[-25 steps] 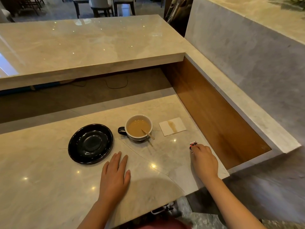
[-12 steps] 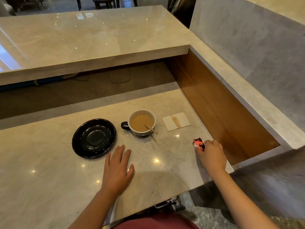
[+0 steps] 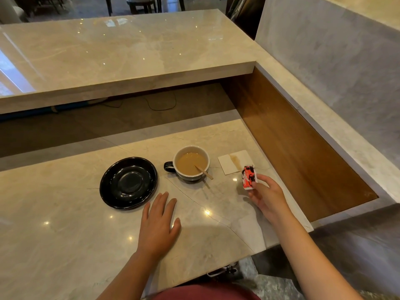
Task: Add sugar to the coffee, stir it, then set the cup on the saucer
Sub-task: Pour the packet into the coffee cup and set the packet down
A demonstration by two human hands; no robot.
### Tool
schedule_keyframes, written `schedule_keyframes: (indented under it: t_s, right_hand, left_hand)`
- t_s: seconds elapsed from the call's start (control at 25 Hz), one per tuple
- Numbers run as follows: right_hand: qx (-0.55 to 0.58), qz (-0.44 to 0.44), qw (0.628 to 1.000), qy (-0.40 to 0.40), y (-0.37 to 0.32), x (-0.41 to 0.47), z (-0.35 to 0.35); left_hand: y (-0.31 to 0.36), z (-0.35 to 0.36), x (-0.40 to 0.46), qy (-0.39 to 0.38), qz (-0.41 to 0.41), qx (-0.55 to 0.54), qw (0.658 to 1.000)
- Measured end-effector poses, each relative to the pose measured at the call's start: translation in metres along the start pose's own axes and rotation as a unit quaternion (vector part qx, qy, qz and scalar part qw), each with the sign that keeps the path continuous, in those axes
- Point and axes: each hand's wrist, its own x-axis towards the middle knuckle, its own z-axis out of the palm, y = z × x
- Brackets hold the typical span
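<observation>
Head view: the right hand (image 3: 267, 197) held a red sugar packet (image 3: 249, 177) pinched at its fingertips, raised above the worktop (image 3: 65, 245) near its right edge, just right of the cup (image 3: 191, 163). The left hand (image 3: 159, 224) lay flat, fingers spread, holding nothing, near the front edge. The cup of coffee, stirrer (image 3: 204, 172) inside, stood between the black saucer (image 3: 128, 182) and a stained napkin (image 3: 234, 161).

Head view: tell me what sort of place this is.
Probably a cafe or hotel lounge service counter. A raised marble bar top fronts a lower marble work counter, chairs stand beyond it, and a coffee cup sits beside a black saucer.
</observation>
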Motion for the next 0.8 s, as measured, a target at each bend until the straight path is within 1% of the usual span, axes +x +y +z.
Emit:
schedule_keyframes:
  t_s: [0.12, 0.2, 0.28, 0.36, 0.44, 0.56, 0.68, 0.8]
  right_hand:
    - [0.074, 0.008, 0.995, -0.061, -0.014, 0.001, 0.023]
    - [0.079, -0.017, 0.993, -0.082, -0.026, 0.002, 0.041]
    - [0.004, -0.082, 0.994, -0.074, -0.037, 0.002, 0.058]
    - [-0.117, -0.162, 0.979, -0.045, -0.044, 0.003, 0.073]
    - [-0.241, -0.242, 0.940, -0.018, -0.049, 0.004, 0.085]
    - [-0.380, -0.366, 0.850, -0.019, -0.053, 0.004, 0.098]
    - [-0.455, -0.471, 0.755, -0.027, -0.054, 0.006, 0.103]
    - [-0.503, -0.533, 0.679, -0.046, -0.056, 0.006, 0.108]
  left_hand:
    - [0.000, 0.000, 0.000, -0.001, 0.001, -0.006, 1.000]
    - [-0.001, -0.001, 0.000, -0.001, -0.001, -0.008, 1.000]
    - [-0.001, -0.001, 0.000, 0.005, 0.001, -0.010, 1.000]
    - [-0.001, -0.002, 0.000, 0.010, 0.006, -0.014, 1.000]
    - [0.000, -0.002, 0.000, 0.013, 0.008, -0.014, 1.000]
    - [-0.001, -0.001, 0.001, 0.012, 0.002, -0.015, 1.000]
    - [-0.001, 0.001, 0.003, 0.010, -0.003, -0.016, 1.000]
    - [-0.001, 0.001, 0.003, 0.007, -0.006, -0.015, 1.000]
